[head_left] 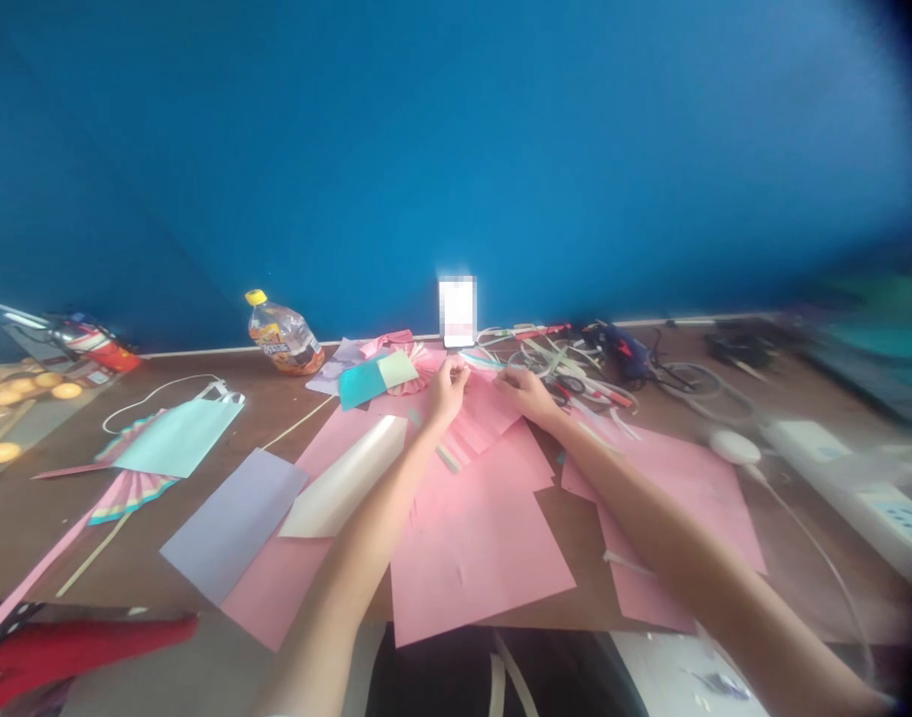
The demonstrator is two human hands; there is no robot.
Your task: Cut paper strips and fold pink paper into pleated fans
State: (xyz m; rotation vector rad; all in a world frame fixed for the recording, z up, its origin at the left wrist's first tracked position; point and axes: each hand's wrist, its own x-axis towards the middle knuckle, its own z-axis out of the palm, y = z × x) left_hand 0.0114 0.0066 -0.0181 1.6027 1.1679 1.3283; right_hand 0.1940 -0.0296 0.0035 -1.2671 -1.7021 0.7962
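Note:
My left hand (448,392) and my right hand (529,394) are close together at the back of the table, fingers pinched. Between them is a piece of pink paper (490,413) with a faintly striped lower part, held near its upper left and right edges. Blur hides the exact fingertip contact. Beneath it spread large pink sheets (478,558). Left of my left hand are a teal paper piece (360,384), a pale green piece (397,369) and some pleated pink paper (426,363). A rolled white sheet (347,478) and a lilac sheet (236,523) lie nearer me.
A phone (457,314) stands upright against the blue wall. At left are a drink bottle (284,339) with a yellow cap and a pleated paper piece (131,498) under a light blue sheet (183,438). Paper strips (557,360), cables and a power strip (859,488) lie right.

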